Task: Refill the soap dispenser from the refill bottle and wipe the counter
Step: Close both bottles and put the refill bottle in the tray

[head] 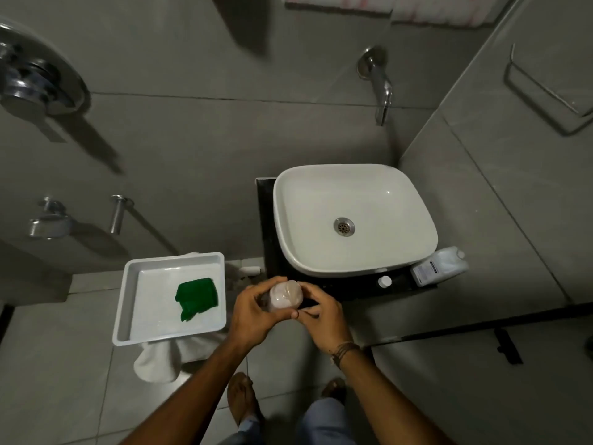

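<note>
A small clear soap dispenser bottle [285,297] with pale pinkish contents is held in front of the sink counter. My left hand [255,311] wraps its left side and my right hand [322,314] grips its right side. The white refill bottle [439,265] lies on the black counter [268,239] at the sink's right front corner. A small white cap [384,281] sits on the counter between the dispenser and the refill bottle. A green cloth [197,297] lies in a white tray [128,303] to the left.
A white basin [288,200] fills most of the counter, with a wall tap [380,88] above it. The tray rests on something draped in white cloth [157,361]. Grey tiled walls close in at the back and right. My feet stand on the tiled floor below.
</note>
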Motion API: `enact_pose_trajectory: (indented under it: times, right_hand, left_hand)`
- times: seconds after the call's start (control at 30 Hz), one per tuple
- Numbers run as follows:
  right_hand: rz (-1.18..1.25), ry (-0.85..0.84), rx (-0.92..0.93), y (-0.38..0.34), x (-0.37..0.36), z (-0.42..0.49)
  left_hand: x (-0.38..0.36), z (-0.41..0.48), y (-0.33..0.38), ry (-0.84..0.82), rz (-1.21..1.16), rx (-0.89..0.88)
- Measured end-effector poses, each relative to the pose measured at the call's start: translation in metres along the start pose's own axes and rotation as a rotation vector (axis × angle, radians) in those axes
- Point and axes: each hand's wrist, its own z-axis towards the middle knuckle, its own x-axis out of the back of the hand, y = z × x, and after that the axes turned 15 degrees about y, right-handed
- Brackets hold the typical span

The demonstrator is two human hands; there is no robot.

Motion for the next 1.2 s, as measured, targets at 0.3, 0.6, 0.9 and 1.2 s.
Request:
enact_pose_trajectory:
  times: [0.3,0.6,0.9,1.2]
  right_hand:
    - [0.091,0.076,-0.164,0.047,-0.024,0.036]
    - [0.148,0.112,-0.200,0.057,-0.033,0.048]
    - [0.202,0.118,-0.347,0.081,-0.021,0.040]
    - [0.121,0.685,-0.540,0.141,0.115,0.051]
  left_hand:
    - [-0.042,0.026,-0.049,0.019,0.064,0.049]
    - [-0.046,0.042,-0.070,0.022,0.085,0.114]
    - [-0.046,0.020,-0.053,0.133,0.202,0.151]
    - [-0.158,-0.067,-0.014,-0.005,0.428,0.172]
